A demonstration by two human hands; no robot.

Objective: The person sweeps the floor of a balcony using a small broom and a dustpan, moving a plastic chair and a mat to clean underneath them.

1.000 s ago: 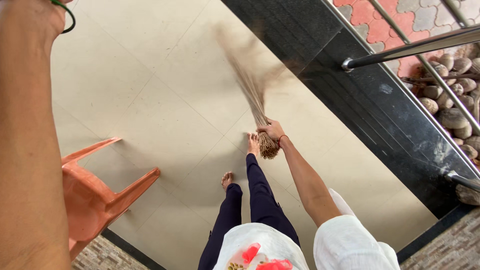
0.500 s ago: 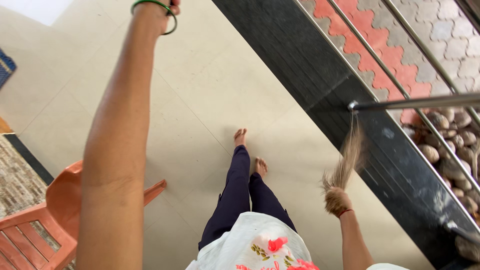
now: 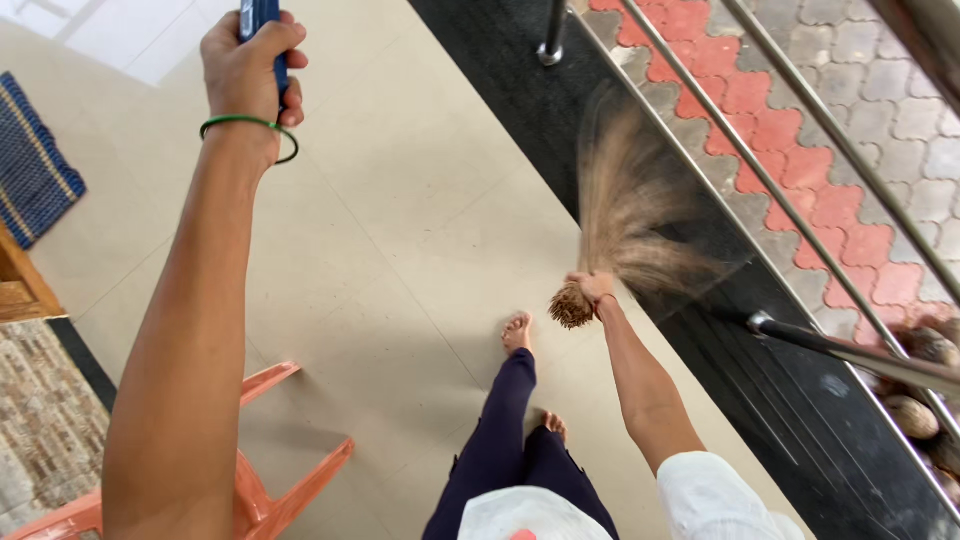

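Broom (image 3: 630,215) of bundled dry brown sticks, its bristles fanned and blurred over the edge where the cream tile floor (image 3: 400,260) meets a strip of dark polished stone (image 3: 720,330). From the head camera I see my right hand (image 3: 592,290) clenched around the bound end of the bundle, arm stretched down beside my bare feet and dark trousers (image 3: 505,440). A thin red thread circles that wrist.

My left hand (image 3: 248,60) is raised high toward the lens, fingers wrapped tight around a narrow blue object (image 3: 262,30); what it is I cannot tell. A green bangle (image 3: 250,125) rings that wrist.

An orange plastic chair (image 3: 270,470) lies tipped at lower left, legs pointing across the tiles. A blue striped mat (image 3: 35,165) sits at the left edge beside a corner of wooden furniture (image 3: 20,290). A steel railing (image 3: 800,200) runs along the stone strip at right; beyond it lie red and grey interlocking pavers (image 3: 790,110) and a heap of brown coconuts (image 3: 920,390). No packages, labels or signs show.
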